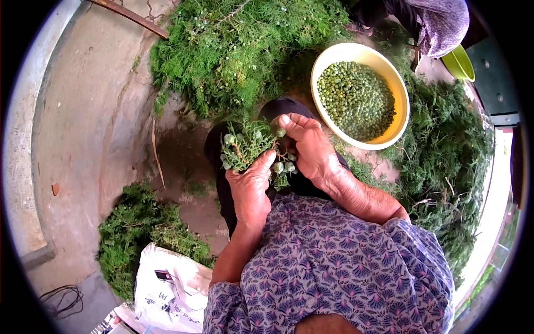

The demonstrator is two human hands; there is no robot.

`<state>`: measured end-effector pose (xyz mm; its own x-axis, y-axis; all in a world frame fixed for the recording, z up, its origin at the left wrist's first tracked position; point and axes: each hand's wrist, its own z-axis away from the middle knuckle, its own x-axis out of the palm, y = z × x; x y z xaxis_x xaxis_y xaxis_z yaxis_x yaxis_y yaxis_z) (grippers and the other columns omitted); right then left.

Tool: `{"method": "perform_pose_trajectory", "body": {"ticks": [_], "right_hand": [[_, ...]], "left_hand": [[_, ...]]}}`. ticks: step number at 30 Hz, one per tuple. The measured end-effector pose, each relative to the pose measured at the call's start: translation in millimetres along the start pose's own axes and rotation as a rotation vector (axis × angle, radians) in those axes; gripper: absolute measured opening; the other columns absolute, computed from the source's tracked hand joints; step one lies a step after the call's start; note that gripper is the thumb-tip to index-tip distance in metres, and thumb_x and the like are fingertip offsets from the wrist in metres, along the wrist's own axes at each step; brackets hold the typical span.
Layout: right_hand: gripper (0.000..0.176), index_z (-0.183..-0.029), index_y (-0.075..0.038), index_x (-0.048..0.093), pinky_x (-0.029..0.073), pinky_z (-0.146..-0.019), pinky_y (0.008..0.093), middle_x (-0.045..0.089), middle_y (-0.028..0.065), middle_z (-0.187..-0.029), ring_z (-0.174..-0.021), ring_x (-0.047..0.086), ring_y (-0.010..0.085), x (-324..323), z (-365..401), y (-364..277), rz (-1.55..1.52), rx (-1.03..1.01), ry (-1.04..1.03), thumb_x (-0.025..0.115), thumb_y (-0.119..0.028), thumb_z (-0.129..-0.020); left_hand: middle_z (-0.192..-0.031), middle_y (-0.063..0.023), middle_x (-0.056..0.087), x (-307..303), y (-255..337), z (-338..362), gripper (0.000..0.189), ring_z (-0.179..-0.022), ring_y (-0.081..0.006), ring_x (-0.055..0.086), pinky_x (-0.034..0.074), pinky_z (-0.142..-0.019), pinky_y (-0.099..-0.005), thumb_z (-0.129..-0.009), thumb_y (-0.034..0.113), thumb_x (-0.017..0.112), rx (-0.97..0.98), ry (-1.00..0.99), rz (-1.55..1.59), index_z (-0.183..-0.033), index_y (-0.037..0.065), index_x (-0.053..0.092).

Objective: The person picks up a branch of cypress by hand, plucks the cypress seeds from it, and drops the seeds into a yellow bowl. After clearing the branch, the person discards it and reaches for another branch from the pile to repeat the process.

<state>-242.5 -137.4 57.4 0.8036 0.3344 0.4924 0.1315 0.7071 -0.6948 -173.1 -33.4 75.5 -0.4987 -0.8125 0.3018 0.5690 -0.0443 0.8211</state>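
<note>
In my left hand [251, 186] is a leafy conifer sprig [245, 147], gripped between thumb and fingers above my lap. Pale green cones [286, 166] hang on its twigs, several of them at the right side. My right hand [314, 147] is closed in a pinch on a round green cone [281, 132] at the sprig's upper right. Whether that cone is still joined to the twig cannot be made out. Just beyond my right hand stands a yellow basin [401, 103] holding a heap of green cones [356, 100].
A big pile of conifer branches [245, 55] lies ahead, another pile [445, 167] at the right and a smaller one [144, 228] at the left. A white sack [172, 289] is at the lower left. Another person [439, 22] sits near a green basin [459, 62].
</note>
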Motion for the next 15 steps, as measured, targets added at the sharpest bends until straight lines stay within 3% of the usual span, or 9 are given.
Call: {"method": "perform_pose_trajectory", "body": {"ticks": [9, 11, 12, 13, 15], "right_hand": [[0.017, -0.08, -0.005, 0.06, 0.032, -0.046, 0.0193, 0.054, -0.0023, -0.063, -0.05, 0.042, 0.0055, 1, -3, 1, 0.004, -0.035, 0.059, 0.053, -0.019, -0.089], [0.015, -0.08, -0.007, 0.058, 0.033, -0.047, 0.0203, 0.055, 0.0007, -0.066, -0.052, 0.043, 0.0071, -9, -5, -12, 0.277, -0.299, 0.147, 0.052, -0.017, -0.089], [0.013, -0.083, -0.006, 0.056, 0.035, -0.048, 0.021, 0.056, 0.0022, -0.069, -0.054, 0.046, 0.0083, -34, -25, -25, 0.007, -0.278, 0.127, 0.051, -0.017, -0.09], [0.012, -0.086, -0.005, 0.055, 0.037, -0.049, 0.0217, 0.057, 0.0037, -0.072, -0.057, 0.048, 0.0095, -51, -41, -29, -0.266, -0.25, 0.106, 0.051, -0.016, -0.09], [0.011, -0.088, -0.004, 0.054, 0.038, -0.049, 0.0223, 0.057, 0.0046, -0.071, -0.056, 0.05, 0.0113, -35, -28, -38, -0.208, -0.243, 0.099, 0.051, -0.015, -0.089]], "left_hand": [[-0.073, 0.0045, 0.058, 1, -4, 1, 0.017, -0.052, -0.0018, 0.043, 0.03, -0.043, -0.0171, -0.075, 0.001, 0.067, 0.027, -0.001, 0.03, -0.09, 0.006, 0.062], [-0.075, 0.0034, 0.059, -6, -6, 4, 0.017, -0.051, -0.0016, 0.043, 0.029, -0.042, -0.0168, -0.075, 0.001, 0.067, -0.051, 0.02, -0.03, -0.09, 0.005, 0.062], [-0.072, 0.0032, 0.058, -2, -2, 11, 0.018, -0.048, -0.0006, 0.041, 0.026, -0.04, -0.0165, -0.074, 0.002, 0.068, 0.059, 0.065, 0.006, -0.091, 0.004, 0.062], [-0.067, 0.0046, 0.054, -10, -6, 8, 0.018, -0.045, -0.0004, 0.037, 0.023, -0.038, -0.0166, -0.074, 0.001, 0.067, -0.007, 0.097, 0.022, -0.091, 0.004, 0.062], [-0.062, 0.0065, 0.048, -14, -2, 2, 0.014, -0.042, -0.0001, 0.033, 0.02, -0.036, -0.0171, -0.075, 0.0, 0.067, -0.078, 0.084, 0.084, -0.086, 0.005, 0.061]]}}
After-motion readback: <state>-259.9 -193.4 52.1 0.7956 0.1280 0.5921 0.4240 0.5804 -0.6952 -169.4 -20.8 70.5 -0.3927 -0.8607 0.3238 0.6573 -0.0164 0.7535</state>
